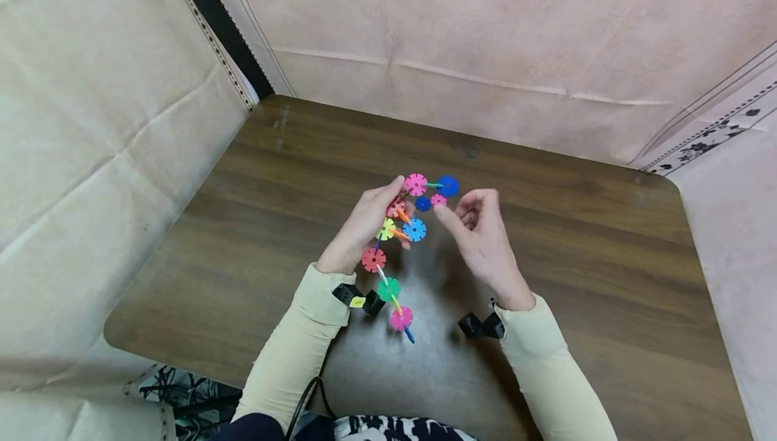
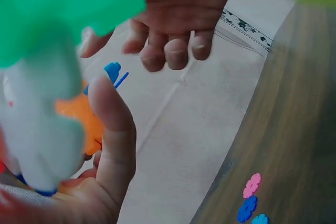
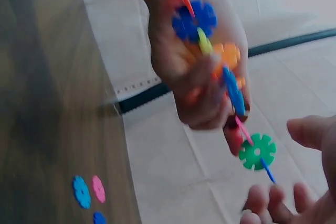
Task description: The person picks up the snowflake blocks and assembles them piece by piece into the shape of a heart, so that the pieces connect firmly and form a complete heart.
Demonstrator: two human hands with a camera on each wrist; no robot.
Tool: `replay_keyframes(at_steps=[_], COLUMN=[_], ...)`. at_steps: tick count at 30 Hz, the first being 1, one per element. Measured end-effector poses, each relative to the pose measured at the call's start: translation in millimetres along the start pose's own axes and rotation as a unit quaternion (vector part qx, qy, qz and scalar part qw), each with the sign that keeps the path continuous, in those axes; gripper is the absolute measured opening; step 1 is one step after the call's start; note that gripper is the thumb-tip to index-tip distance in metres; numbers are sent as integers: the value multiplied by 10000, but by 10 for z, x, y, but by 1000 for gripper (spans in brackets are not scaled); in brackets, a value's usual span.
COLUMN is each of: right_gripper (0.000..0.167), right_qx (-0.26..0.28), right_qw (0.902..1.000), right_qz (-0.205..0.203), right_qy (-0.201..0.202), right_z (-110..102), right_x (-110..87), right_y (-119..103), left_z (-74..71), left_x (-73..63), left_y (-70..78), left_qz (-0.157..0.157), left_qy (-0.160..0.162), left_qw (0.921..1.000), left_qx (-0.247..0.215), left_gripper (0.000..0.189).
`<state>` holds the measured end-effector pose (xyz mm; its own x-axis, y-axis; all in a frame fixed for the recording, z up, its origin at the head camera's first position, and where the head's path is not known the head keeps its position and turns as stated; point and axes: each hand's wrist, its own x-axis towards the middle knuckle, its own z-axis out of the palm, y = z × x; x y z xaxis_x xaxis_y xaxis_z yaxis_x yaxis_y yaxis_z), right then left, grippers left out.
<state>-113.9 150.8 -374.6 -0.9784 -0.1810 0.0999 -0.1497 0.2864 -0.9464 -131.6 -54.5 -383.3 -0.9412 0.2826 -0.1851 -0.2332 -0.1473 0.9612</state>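
A chain of slotted plastic snowflake discs, pushed together in many colours, is held by my left hand. Its lower part hangs past the wrist to a pink disc with a blue one edge-on below. At the upper end, a green disc carries a blue disc. My right hand hovers beside this end, fingers loosely bent and apart from the blue disc in the right wrist view. Blurred green and white discs of the chain hide part of the left hand in the left wrist view.
Loose snowflake discs lie on the brown wooden table: a pink one, a dark blue one and a light blue one. Pale cloth walls surround the table. A black cable runs beside the left forearm.
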Motion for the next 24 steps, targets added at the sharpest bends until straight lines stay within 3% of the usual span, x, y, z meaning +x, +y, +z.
replay_keyframes(at_steps=[4, 7, 11, 18, 21, 24], right_gripper=[41, 34, 32, 28, 28, 29], right_qx=[91, 472, 710, 600, 708, 980], right_qw=[9955, 9891, 9878, 9918, 9919, 9904], right_qz=[149, 360, 435, 104, 17, -36], right_qy=[-928, -1351, -1319, -1122, -1059, -976], right_z=[90, 134, 143, 127, 137, 155], right_x=[-45, -46, -36, -41, -46, -46], right_y=[-31, -35, -19, -7, -11, -15], left_z=[-6, -1, 2, 6, 6, 7], left_x=[-3, -17, -36, -48, -43, -40], left_y=[14, 25, 35, 49, 40, 23], left_qz=[173, 306, 427, 621, 718, 715], left_qy=[-47, -116, -249, -690, -701, -516], left_qw=[9996, 9994, 9987, 9941, 9931, 9942], left_qx=[-211, -114, -154, -560, -602, -620], left_gripper=[55, 47, 35, 28, 31, 37])
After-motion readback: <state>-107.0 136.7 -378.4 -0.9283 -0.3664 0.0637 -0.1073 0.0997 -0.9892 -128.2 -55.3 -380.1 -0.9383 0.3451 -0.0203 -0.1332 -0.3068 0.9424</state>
